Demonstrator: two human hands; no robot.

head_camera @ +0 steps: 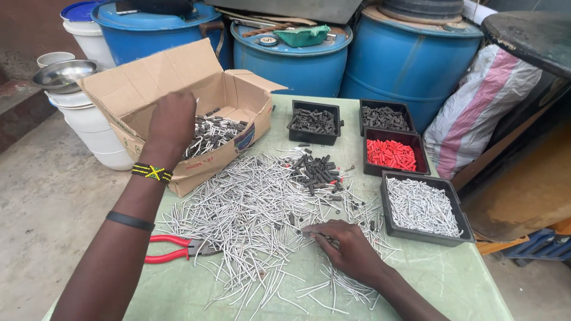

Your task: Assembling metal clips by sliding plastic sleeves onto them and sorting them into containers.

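The left hand (172, 122) hangs over the open cardboard box (143, 89), back toward the camera, fingers curled down into the box above the mixed dark and silvery pieces (214, 132) lying there; whether it pinches any of them cannot be told, since the fingertips are hidden behind the knuckles. Its wrist carries a beaded band and a dark bracelet. The right hand (348, 246) rests palm down on the green table (458, 279), fingers loosely spread and lightly bent, the fingertips touching the near edge of the big heap of thin metal pins (250, 208); it seems to press or pinch a few pins under the forefinger rather than grip them. Red-handled pliers (169, 248) lie flat on the table just left of the heap, under the left forearm and untouched. A small pile of black sleeves (318, 169) sits at the heap's far side. Four black trays stand on the right: two with dark pieces (314, 122), one with red sleeves (391, 154), and the nearest tray of sorted pins (422, 208), near the right hand.
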